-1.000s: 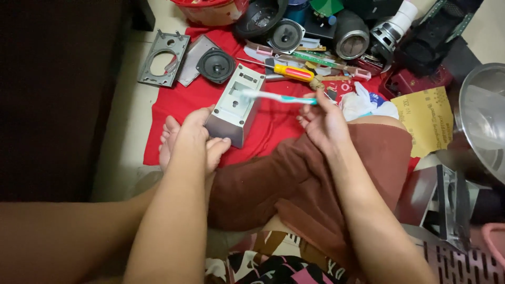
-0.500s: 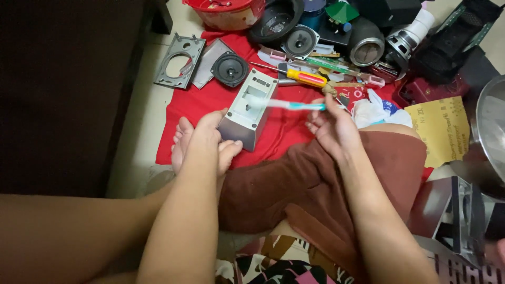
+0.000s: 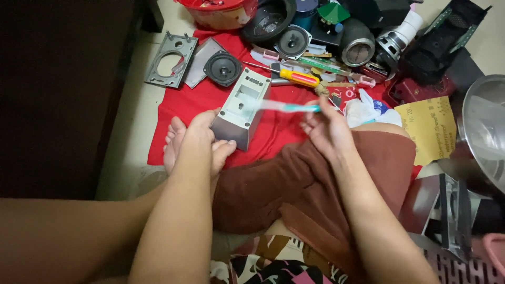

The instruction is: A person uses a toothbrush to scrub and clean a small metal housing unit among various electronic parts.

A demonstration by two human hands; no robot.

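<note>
hands (image 3: 202, 138) (image 3: 325, 129): two; casing (image 3: 241, 108), toothbrush (image 3: 292, 107): one each

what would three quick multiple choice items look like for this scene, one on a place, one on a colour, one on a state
1. Where does the yellow-handled screwdriver lie?
A. on the red cloth beyond the grey box
B. in the metal bowl
C. on the person's lap

2. What colour is the toothbrush handle?
A. orange
B. teal
C. black

3. What is the state of the grey box?
A. lying untouched on the floor
B. propped up, gripped by the left hand
C. held by both hands

Answers: 1 A, it rests on the cloth among the parts above the box. 2 B, the handle in the right hand shows teal. 3 B, only the left hand clasps its lower end while the brush head reaches its face.
</note>
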